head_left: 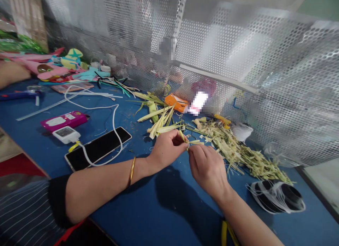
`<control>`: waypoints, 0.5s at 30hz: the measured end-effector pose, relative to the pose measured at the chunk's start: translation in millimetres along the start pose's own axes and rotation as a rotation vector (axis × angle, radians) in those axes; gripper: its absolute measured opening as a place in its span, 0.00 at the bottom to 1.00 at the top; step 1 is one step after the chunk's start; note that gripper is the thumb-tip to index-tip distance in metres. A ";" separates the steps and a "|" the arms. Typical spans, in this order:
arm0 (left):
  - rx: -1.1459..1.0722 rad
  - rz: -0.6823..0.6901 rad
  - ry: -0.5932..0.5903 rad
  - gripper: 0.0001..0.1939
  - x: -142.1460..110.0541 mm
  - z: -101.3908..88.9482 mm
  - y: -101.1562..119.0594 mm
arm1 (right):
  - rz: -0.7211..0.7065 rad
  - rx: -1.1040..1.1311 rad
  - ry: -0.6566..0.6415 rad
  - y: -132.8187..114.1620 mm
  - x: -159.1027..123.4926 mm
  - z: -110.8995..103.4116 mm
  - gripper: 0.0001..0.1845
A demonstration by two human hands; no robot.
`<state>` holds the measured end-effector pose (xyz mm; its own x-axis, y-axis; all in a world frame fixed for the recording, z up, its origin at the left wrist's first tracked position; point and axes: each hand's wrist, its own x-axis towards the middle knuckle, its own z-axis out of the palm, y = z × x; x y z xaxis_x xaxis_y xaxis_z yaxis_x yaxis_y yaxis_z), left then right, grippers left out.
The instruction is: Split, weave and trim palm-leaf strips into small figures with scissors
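Observation:
My left hand [168, 148], with a gold bangle on its wrist, pinches a narrow pale-green strip of corn husk [182, 135] between thumb and fingertips. My right hand [208, 166] is closed close beside it, its fingers curled and meeting the left fingertips at the strip. Both hands are just above the blue table [148, 214]. Behind my left hand lie longer loose corn husks [161, 120]. Beyond my right hand spreads a heap of shredded husk scraps [238, 147]. The exact spot where the fingers meet is too small to make out.
A black phone [99, 148], a white charger cable [114, 115] and a magenta device [65, 121] lie left. A spool of clear line [277, 196] stands right. Yellow-handled tool [224, 233] lies at the front. A perforated metal screen [217, 44] closes off the back. Another person's arm [13, 73] shows far left.

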<state>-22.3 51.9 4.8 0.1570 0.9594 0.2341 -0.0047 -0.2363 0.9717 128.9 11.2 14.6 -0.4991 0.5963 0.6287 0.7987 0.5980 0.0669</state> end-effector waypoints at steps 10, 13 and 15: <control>0.128 0.068 -0.050 0.03 0.3 -2.6 -2.0 | -0.001 0.043 -0.016 0.9 1.8 -2.8 0.12; 0.103 0.005 -0.136 0.03 2.7 -3.9 -0.7 | 0.069 0.128 -0.043 5.8 6.5 -14.0 0.11; 0.073 -0.051 -0.232 0.03 2.9 -4.3 1.8 | 0.124 0.234 -0.085 11.4 9.5 -21.1 0.11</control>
<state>-26.0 55.0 7.3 0.3781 0.9113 0.1629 0.0787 -0.2069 0.9752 140.4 12.3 37.6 -0.4364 0.7099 0.5529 0.7613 0.6188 -0.1936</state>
